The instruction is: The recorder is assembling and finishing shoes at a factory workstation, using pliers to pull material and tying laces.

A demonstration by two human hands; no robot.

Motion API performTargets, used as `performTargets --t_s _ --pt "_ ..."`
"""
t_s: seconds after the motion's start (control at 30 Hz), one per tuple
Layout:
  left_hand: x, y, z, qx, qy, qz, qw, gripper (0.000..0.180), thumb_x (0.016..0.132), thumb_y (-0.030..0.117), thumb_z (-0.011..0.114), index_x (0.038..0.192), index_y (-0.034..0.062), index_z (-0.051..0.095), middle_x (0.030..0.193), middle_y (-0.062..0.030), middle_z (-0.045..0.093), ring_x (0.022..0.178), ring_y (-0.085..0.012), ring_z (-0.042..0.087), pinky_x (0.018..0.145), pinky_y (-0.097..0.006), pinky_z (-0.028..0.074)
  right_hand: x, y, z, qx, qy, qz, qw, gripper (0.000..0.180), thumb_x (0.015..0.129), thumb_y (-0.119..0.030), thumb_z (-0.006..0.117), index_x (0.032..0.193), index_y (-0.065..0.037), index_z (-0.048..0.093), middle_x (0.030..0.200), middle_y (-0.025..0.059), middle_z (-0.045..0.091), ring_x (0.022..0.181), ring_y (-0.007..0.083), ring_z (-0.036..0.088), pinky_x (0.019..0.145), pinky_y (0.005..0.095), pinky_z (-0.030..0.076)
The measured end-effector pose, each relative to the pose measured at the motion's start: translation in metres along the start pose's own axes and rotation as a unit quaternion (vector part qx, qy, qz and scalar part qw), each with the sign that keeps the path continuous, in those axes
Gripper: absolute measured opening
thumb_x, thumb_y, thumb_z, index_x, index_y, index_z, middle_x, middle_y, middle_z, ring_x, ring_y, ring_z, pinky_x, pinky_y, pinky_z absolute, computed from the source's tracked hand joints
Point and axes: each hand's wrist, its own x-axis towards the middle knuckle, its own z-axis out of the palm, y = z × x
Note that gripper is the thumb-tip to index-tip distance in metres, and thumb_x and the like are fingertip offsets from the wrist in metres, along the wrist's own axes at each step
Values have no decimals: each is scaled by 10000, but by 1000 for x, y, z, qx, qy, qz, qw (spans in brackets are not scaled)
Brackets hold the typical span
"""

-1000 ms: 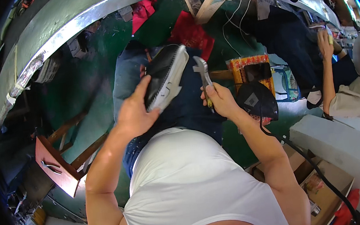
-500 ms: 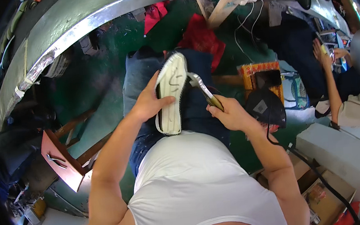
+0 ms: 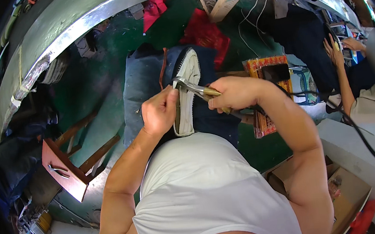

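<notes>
A shoe with a white sole (image 3: 187,92) stands on edge over my lap, sole side turned to the right. My left hand (image 3: 160,113) grips its near end, thumb pressed on the upper edge. My right hand (image 3: 235,93) is closed around the brass-coloured handle of metal pincers (image 3: 194,88), whose jaws bite the shoe's edge just beside my left thumb. My knees in dark trousers lie under the shoe.
A curved metal bench edge (image 3: 96,17) arcs across the top. A small wooden stool (image 3: 63,167) stands at the left. Red cloth (image 3: 206,31) lies on the green floor. Another person (image 3: 365,86) sits at the right; cardboard boxes (image 3: 343,192) are at lower right.
The shoe has turned from showing its dark upper to standing on edge. The pincers have swung in from beside it and now clamp its edge near my left thumb.
</notes>
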Motion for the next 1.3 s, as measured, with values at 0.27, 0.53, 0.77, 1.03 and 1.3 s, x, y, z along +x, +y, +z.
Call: performTargets --t_s 0.27,0.53,0.77,1.03,1.3 --pt "5 -35 9 -502 -126 -400 756 585 1029 467 465 1398 15 490 1342 -90 569 1235 -206 516 1083 -348 378 30 15 28 -240 189 -82 949 275 927 -247 598 979 21 634 933 254 670 887 432 647 795 498 513" --pt "27 -32 13 -379 -177 -321 850 699 978 405 616 1529 76 336 1395 -58 534 1253 -144 495 1065 -291 391 57 58 83 20 281 -106 954 229 918 -226 620 968 -4 590 793 233 635 816 428 640 724 493 479" --pt "30 -8 14 -367 -158 -341 851 657 975 292 639 1523 70 352 1415 -75 522 1269 -155 489 1075 -284 380 34 41 39 -35 234 -77 968 228 933 -210 614 915 17 600 836 204 656 795 375 650 729 425 511" --pt "22 -5 22 30 -107 11 994 513 990 133 518 1492 137 412 1311 -255 555 1192 -385 575 981 -382 484 84 82 81 303 197 -125 924 207 975 -225 590 937 -26 629 741 33 614 603 92 531 495 266 415" --pt "37 7 3 136 -203 -26 969 442 994 99 476 1432 160 487 1170 -210 628 1053 -393 618 919 -406 509 38 98 32 400 38 -90 911 366 1021 -314 518 1105 32 601 901 99 675 717 133 656 473 216 454"
